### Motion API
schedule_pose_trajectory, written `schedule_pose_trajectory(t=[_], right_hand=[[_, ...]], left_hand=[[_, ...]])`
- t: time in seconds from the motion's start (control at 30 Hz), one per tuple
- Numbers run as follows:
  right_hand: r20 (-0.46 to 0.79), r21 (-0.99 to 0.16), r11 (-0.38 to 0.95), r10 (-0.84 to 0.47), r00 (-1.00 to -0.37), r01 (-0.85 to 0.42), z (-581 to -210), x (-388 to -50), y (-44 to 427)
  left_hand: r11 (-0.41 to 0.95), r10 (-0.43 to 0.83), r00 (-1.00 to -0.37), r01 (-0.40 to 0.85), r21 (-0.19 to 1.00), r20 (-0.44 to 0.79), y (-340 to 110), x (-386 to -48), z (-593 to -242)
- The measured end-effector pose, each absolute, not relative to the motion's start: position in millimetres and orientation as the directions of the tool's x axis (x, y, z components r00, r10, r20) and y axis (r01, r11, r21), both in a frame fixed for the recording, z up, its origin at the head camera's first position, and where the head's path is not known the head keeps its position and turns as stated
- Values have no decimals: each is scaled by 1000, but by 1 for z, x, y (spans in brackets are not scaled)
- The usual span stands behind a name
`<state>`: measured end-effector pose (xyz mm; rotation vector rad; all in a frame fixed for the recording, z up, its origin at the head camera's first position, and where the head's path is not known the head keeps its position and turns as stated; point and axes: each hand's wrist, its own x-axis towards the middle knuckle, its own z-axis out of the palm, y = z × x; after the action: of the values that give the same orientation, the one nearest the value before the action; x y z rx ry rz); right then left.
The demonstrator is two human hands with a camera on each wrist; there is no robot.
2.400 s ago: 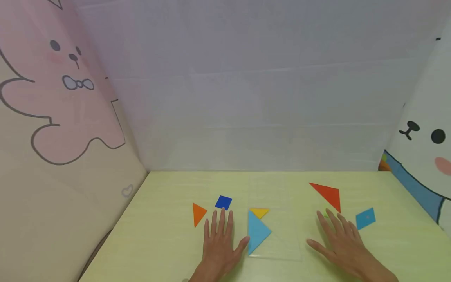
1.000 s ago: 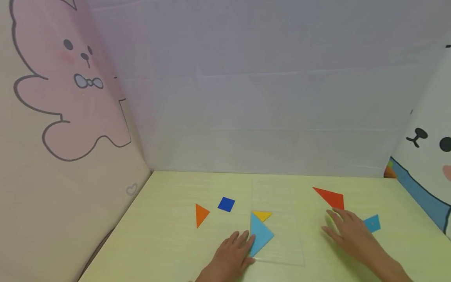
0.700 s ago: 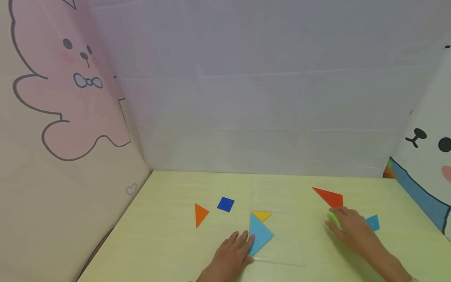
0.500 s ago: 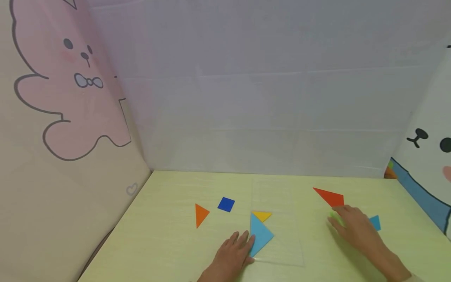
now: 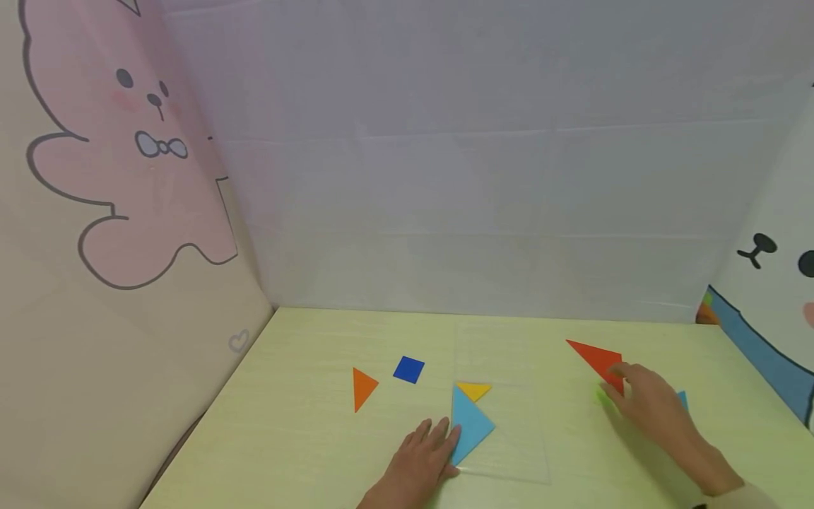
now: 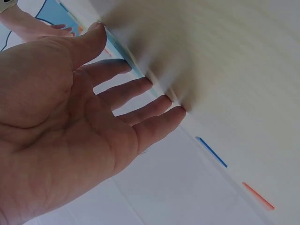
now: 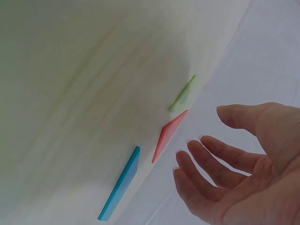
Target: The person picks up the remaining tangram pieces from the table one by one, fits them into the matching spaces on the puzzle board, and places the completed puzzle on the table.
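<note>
Before a pale cloth backdrop point(image 5: 407, 191) stands a pale-yellow table point(image 5: 280, 438). The relaxed left hand point(image 5: 416, 459) touches the thin light-blue triangle point(image 5: 470, 426) at two o'clock. The empty, relaxed right hand point(image 5: 651, 399) hovers by the thin red triangle point(image 5: 599, 358), at ten o'clock; pinching opposite edges should suit it.

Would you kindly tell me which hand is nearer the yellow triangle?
Left. The left hand is just to the near left of the yellow triangle; the right hand is well to its right, by the red triangle.
</note>
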<state>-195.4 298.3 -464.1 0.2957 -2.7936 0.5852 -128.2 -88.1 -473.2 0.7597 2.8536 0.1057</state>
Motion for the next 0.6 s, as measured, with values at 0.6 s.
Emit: schedule_pose_trajectory(t=[0.6], right_hand=[[206, -434, 887, -75, -976, -160, -460, -213, 318]], left_hand=[[871, 491, -852, 475, 125, -183, -87, -130, -475]])
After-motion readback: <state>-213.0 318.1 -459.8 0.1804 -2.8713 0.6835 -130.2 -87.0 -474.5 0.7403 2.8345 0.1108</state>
